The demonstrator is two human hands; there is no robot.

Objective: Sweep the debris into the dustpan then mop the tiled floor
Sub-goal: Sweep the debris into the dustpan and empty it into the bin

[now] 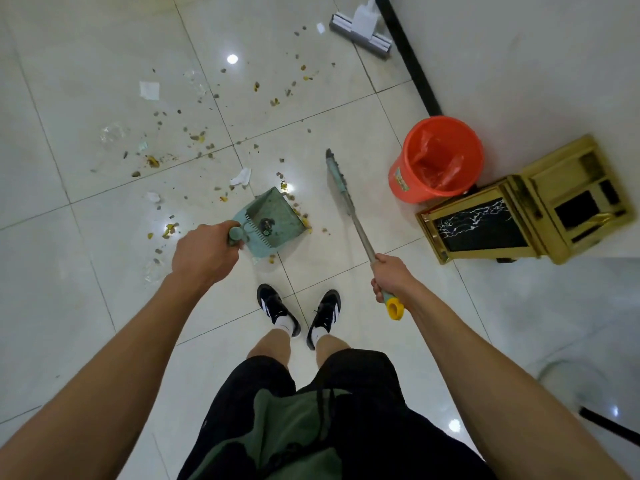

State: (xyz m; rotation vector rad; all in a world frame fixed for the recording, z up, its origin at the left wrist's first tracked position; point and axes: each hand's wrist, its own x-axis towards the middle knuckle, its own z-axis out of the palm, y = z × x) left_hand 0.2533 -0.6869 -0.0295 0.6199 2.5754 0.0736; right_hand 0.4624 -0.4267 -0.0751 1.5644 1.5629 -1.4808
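Note:
My left hand (204, 252) grips the handle of a green dustpan (273, 216) that rests on the white tiled floor (104, 306) ahead of my feet, with a few bits inside it. My right hand (393, 278) holds the metal shaft of a broom (341, 183); its head is lifted slightly to the right of the pan. Brown and yellow debris (194, 136) with scraps of white paper (149, 90) lies scattered across the tiles to the left and beyond the pan. A grey flat mop (360, 34) leans at the far wall.
An orange bucket (434, 157) lined with a red bag stands to the right by the wall. A gold stand (519, 206) with black panels sits beside it. My black shoes (298, 311) are close behind the dustpan. A black skirting strip (408, 57) runs along the wall.

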